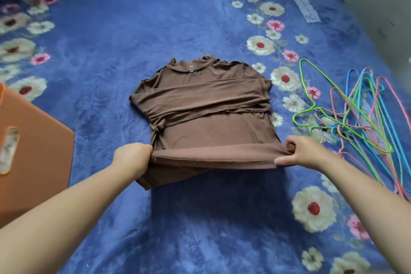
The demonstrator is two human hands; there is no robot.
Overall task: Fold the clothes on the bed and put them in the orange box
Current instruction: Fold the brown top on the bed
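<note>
We pinch the near hem of a brown knit top (200,104) at mid-bed, our left hand (133,154) and right hand (298,151) each curled tight on a hem corner, lifting it off the blue floral plush bed cover (200,229). The orange plastic box (33,147) sits at the bed's left edge; coloured wire hangers (355,118) lie toward the right edge.

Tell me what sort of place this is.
Probably a bedroom: a blue floral blanket covers a bed, a brown top is being folded on it, and wire hangers lie beside it.
</note>
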